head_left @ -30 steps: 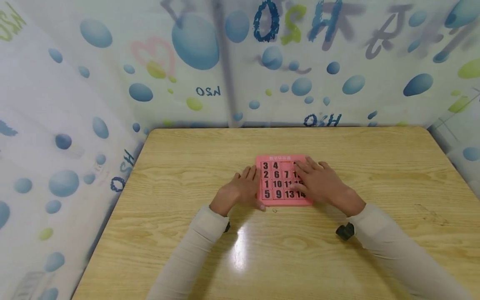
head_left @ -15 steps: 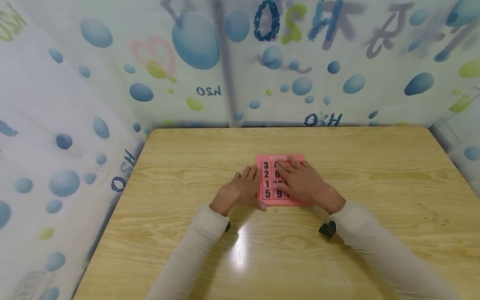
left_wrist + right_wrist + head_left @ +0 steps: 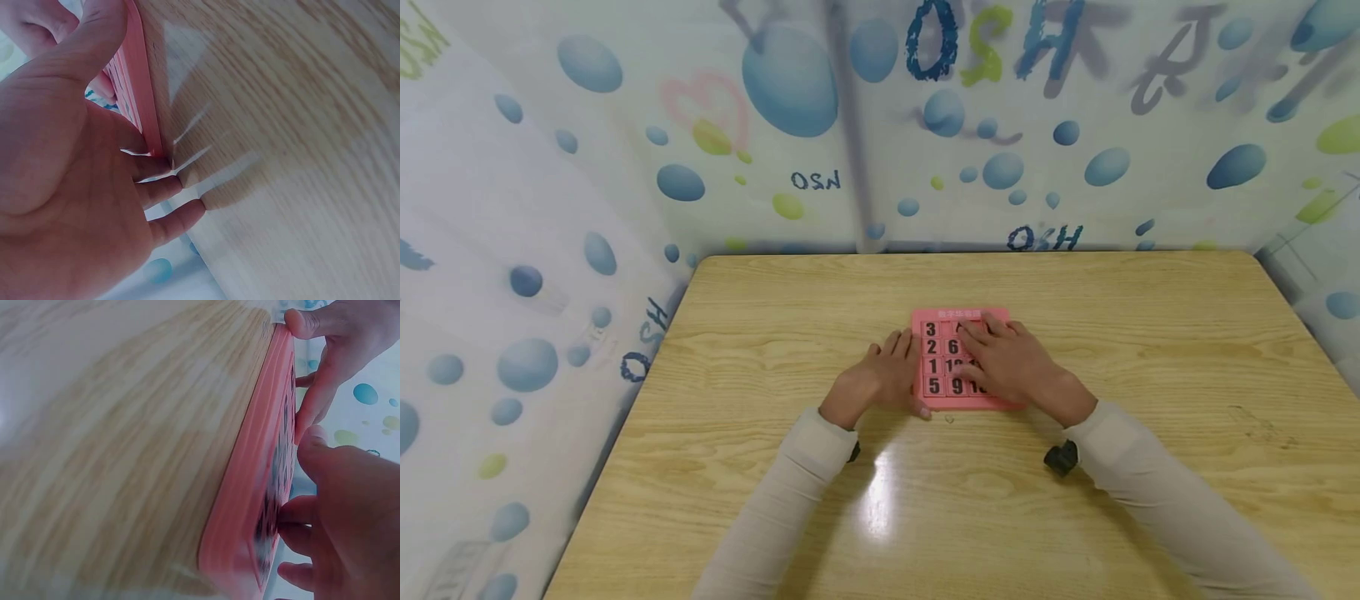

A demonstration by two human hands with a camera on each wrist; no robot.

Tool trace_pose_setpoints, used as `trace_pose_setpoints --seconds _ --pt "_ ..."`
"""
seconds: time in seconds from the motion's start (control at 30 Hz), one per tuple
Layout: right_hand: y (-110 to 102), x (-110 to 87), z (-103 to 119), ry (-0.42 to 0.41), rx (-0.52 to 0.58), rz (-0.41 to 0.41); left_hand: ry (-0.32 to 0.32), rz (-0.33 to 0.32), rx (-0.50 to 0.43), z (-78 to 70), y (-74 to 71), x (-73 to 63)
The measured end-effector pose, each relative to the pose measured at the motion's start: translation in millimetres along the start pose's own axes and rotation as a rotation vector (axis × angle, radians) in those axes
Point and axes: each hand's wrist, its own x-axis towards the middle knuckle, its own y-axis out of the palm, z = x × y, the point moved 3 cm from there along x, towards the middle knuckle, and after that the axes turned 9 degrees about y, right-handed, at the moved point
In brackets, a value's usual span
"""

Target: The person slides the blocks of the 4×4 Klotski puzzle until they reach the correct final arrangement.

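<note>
A pink number sliding puzzle (image 3: 958, 404) with black-numbered tiles lies flat on the table. My left hand (image 3: 891, 375) rests along its left side; the thumb lies at the near edge. In the left wrist view those fingers extend beside the puzzle's pink side wall (image 3: 142, 81). Over the right part of the board spreads my right hand (image 3: 1011, 362), its fingertips on the tiles near the top row. It hides most of the right-hand numbers. A gap (image 3: 946, 328) shows right of the 3. In the right wrist view, the right hand's fingers (image 3: 295, 515) bend lightly onto the tile face.
The wood-grain table (image 3: 760, 333) extends around the puzzle, with a bright reflection near the front. A wall covering (image 3: 895, 150) with blue and green drops rises behind and to the left. A dark wrist device (image 3: 1062, 458) sits under the right cuff.
My right hand has moved left across the board, then slightly back right. The 4 tile has slid right, so the gap now lies beside the 3. The left hand stays in place.
</note>
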Motion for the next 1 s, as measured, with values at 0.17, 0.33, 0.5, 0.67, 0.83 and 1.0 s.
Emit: trace_pose_setpoints --seconds 0.17,0.33,0.5,0.67,0.83,1.0 --pt "0 -1.9 -6 0.000 -0.017 0.000 -0.003 0.001 -0.011 -0.2 -0.6 -0.5" --pt "0 -4.8 -12 0.014 -0.019 0.020 -0.001 -0.001 -0.016 -0.5 -0.9 -0.9" --pt "-4 -5.7 -9 0.006 -0.016 -0.005 -0.003 0.000 -0.020 -0.2 -0.8 -1.3" --pt "-4 3.1 8 -0.033 0.029 -0.017 0.002 0.006 -0.007 1.1 -0.7 -0.7" --pt "-1 12.6 22 -0.061 0.043 0.005 0.011 0.020 -0.005 1.5 0.3 0.6" --pt "-2 15.5 26 -0.065 0.029 0.023 0.008 0.022 0.004 2.1 0.5 1.2"
